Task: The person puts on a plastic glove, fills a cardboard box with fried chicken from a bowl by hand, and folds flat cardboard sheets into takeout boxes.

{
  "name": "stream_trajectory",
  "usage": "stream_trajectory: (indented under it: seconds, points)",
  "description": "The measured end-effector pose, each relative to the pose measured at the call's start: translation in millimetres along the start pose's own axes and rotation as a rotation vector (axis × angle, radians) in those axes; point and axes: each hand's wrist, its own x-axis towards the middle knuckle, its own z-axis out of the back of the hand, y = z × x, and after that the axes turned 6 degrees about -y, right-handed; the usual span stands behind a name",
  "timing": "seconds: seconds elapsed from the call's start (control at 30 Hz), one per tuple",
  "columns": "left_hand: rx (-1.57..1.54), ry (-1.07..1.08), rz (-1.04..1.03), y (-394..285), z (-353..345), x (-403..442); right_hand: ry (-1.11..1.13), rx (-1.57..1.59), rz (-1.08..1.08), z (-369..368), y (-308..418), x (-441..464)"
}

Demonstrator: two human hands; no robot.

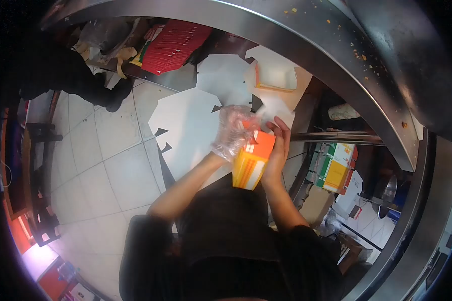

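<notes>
An orange and yellow paper food box (250,168) is held in front of my body, tilted, between both hands. My left hand (233,131), in a crumpled clear plastic glove, closes on the box's upper left side. Along the right side, my bare right hand (276,155) grips it with the fingers bent over toward the top. The white flaps near my fingertips are blurred. Just beyond lie large flat white box blanks (183,118) with cut corners. An opened box with a white inside (278,80) lies past them, near the steel edge.
A steel counter (306,37) with orange crumbs curves overhead and down the right. Below it, printed green and yellow cartons (339,165) sit on a shelf. Red flat cartons (176,45) are stacked at the back. Another person's dark-clothed leg (93,83) stands on the tiled floor (93,185).
</notes>
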Motion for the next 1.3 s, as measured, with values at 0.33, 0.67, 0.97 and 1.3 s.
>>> stream_trajectory:
  seconds: [0.33,0.67,0.97,1.3]
  points:
    - [-0.48,0.05,0.9,-16.9,8.8,-46.2,0.17,-0.217,0.218,50.6,-20.3,-58.8]
    - [-0.507,-0.113,0.783,-39.4,-11.0,-63.2,-0.305,-0.323,-0.223,69.5,-13.4,-73.7]
    - [-0.095,0.052,0.316,-38.7,-15.1,-77.7,-0.212,-0.674,0.267,52.6,38.9,-74.4]
    - [-0.132,0.089,0.439,-44.6,-27.1,-88.5,-0.228,-0.546,-0.333,81.1,1.1,-54.9]
